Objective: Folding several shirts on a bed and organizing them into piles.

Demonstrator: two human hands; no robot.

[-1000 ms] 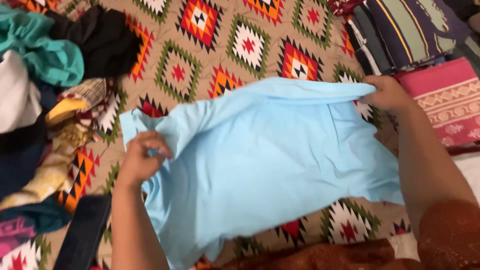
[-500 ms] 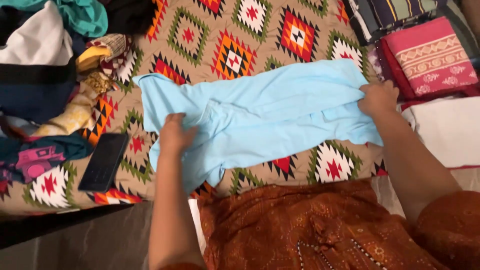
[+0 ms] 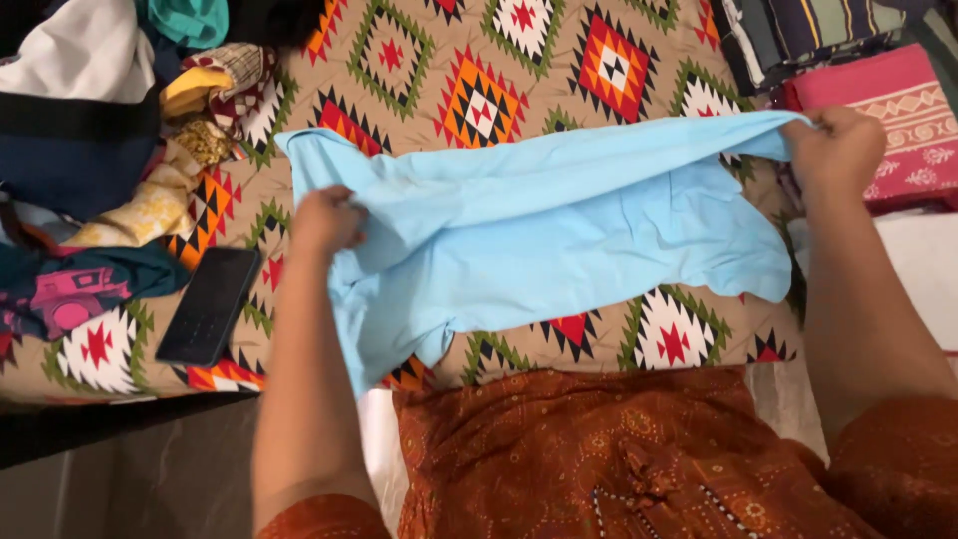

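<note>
Nearest us: rust-orange patterned garment (image 3: 599, 459) on the lap, both forearms reaching out over it.

L hand (image 3: 327, 222): fingers curled tight, pinching a bunch of the light-blue cloth (image 3: 559, 240) near its left end. R hand (image 3: 836, 150): fingers closed on the cloth's far-right top edge, held a bit farther and higher than L. Both hands grip; neither is open.

Cloth posn: stretched between our two hands over the patterned bedspread (image 3: 479, 100) (tan w/ red, orange, green diamonds). Long axis runs left–right, tilted slightly up toward R. Top edge lifted; lower part sags and drapes toward us, one corner hanging down below L hand over the bed's near edge. Each hand sits at one end of the axis, so the cloth body lies between them, inward from both sets of fingers. L hand is the nearer one to us.

Left of L hand: black phone (image 3: 208, 304), flat, screen dark, apart from the cloth. Farther left: heap of mixed clothes (image 3: 90, 160).

Far right: pink folded cloth w/ pale printed border (image 3: 898, 110), just beside R hand; striped dark folded fabric (image 3: 798, 30) beyond. No pkgs or signs seen.
</note>
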